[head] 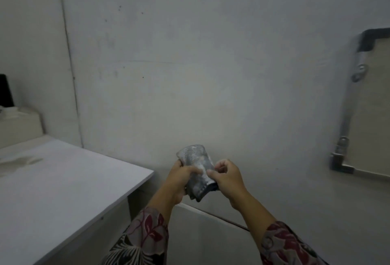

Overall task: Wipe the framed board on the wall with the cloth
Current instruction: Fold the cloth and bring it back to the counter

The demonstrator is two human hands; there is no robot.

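A crumpled grey cloth (196,169) is held up before the pale wall (190,53), just right of the white rectangular table (63,180). Its left side is gripped by the curled fingers of the left hand (179,177), and its right edge is pinched between thumb and bent fingers of the right hand (226,177). The pale metal-framed board with a black corner cap (371,106) is mounted far right of the table, well apart from the cloth
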